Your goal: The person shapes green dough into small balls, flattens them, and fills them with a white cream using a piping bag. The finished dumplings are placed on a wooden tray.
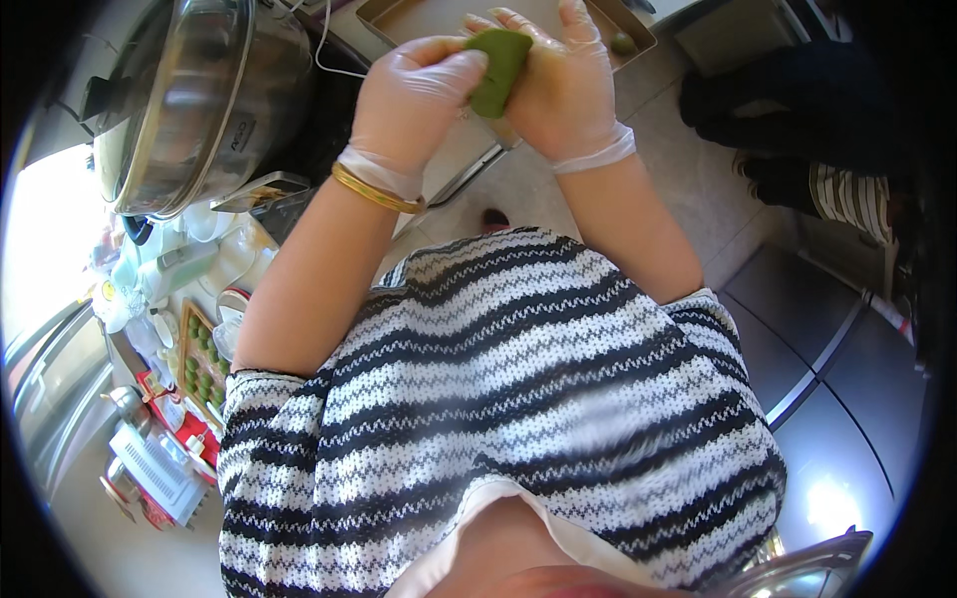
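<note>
A flat, flexible piece of green dough [501, 71] is pinched between the thumb and fingers of my left hand [411, 101]. My right hand [570, 97] is turned palm up with its fingers apart, and the dough's right edge lies against its palm side. Both hands wear clear plastic gloves, and a gold bangle [377, 190] circles my left wrist. Beyond the hands is a shallow metal tray [419, 15], partly cut off by the picture's top edge. One green dough ball [622, 43] sits in its right corner.
To the left stands a large steel pot [254, 97] with a glass lid, and a phone [262, 190] beside it. Further back, a wooden-edged tray [187, 318] holds several green balls [198, 366] among containers. A white cable [323, 48] runs near the metal tray. Dark cabinet doors [830, 389] stand at right.
</note>
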A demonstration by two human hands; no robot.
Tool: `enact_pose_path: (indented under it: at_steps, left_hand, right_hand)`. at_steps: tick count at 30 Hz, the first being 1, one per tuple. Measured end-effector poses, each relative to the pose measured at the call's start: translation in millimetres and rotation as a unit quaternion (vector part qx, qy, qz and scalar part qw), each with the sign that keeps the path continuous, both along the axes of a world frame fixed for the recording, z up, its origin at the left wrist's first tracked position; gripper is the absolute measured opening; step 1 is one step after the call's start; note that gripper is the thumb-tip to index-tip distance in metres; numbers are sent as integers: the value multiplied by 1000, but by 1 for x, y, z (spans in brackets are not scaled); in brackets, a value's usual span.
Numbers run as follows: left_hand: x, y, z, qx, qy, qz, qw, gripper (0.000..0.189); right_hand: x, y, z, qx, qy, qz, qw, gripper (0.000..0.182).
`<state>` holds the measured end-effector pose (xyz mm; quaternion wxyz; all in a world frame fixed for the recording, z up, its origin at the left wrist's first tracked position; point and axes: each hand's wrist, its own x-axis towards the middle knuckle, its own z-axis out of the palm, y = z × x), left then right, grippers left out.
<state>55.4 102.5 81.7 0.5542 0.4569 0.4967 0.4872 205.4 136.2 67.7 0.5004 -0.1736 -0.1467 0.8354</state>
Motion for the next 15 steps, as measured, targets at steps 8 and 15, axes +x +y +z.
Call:
enact_pose_path:
  at_steps: [8, 15]
  left_hand:
    - [-39, 16, -3, -55, -249, 9, 967, 25]
    - [-20, 9, 21, 179, 63, -17, 982, 26]
  right_hand:
    - [9, 7, -5, 48, 46, -23, 998, 106]
    - [27, -15, 8, -90, 7, 66, 994, 66]
